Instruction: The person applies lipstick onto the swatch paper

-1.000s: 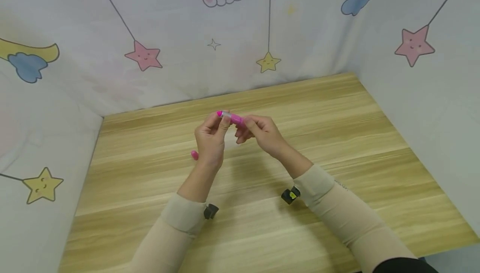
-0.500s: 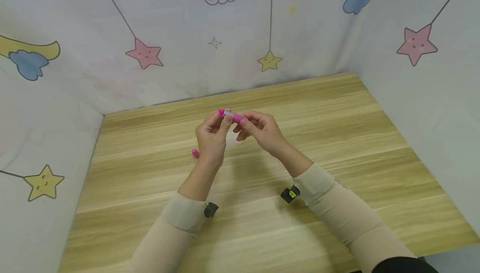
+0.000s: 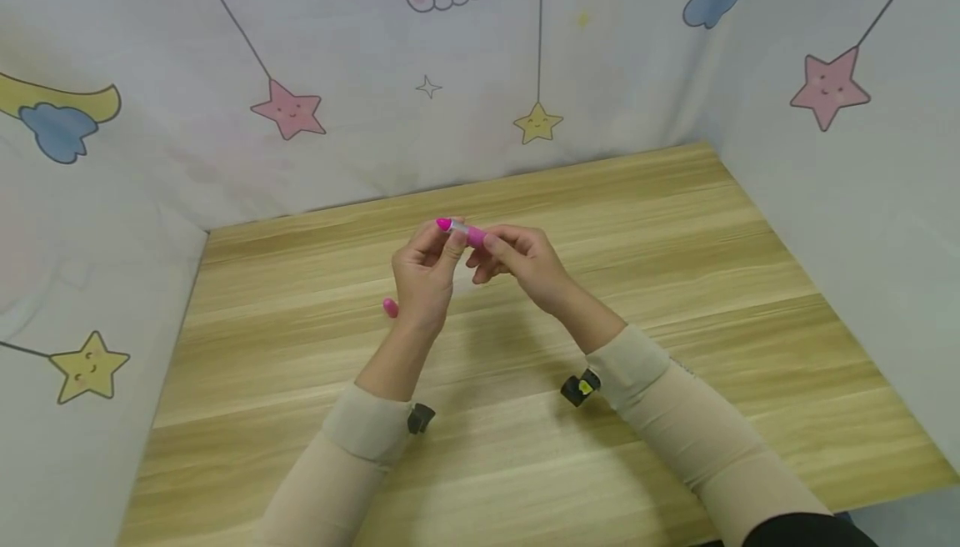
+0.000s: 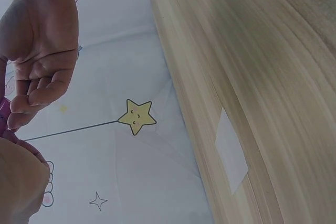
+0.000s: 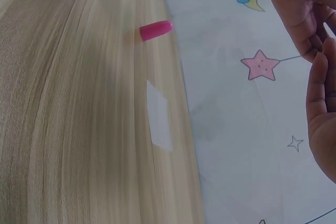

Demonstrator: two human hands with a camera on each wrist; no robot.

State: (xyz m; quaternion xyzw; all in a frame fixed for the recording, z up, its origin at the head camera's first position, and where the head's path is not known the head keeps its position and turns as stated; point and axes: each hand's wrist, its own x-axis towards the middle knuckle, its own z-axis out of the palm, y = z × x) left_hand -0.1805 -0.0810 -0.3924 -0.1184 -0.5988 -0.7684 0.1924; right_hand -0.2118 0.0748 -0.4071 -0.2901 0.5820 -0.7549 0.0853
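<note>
In the head view, a slim pink lipstick (image 3: pixel 476 236) is held above the table, its bright pink tip pointing left and a silver band behind the tip. My left hand (image 3: pixel 424 273) pinches it near the silver band, thumb in front. My right hand (image 3: pixel 531 266) pinches the pink base at the other end with thumb and fingers. Part of the barrel is hidden by the fingers. A pink cap (image 3: pixel 391 308) lies on the table beside my left wrist; the right wrist view shows this cap (image 5: pixel 156 30) as rounded at one end.
A white paper piece (image 5: pixel 159 117) lies flat on the wood-grain table (image 3: pixel 675 280). White cloth walls (image 3: pixel 360 47) with printed stars and moons stand around its back and sides. Small black devices (image 3: pixel 581 388) sit at both wrists.
Both hands keep hold of the lipstick in nearly the same place. The right fingers have shifted slightly on its base.
</note>
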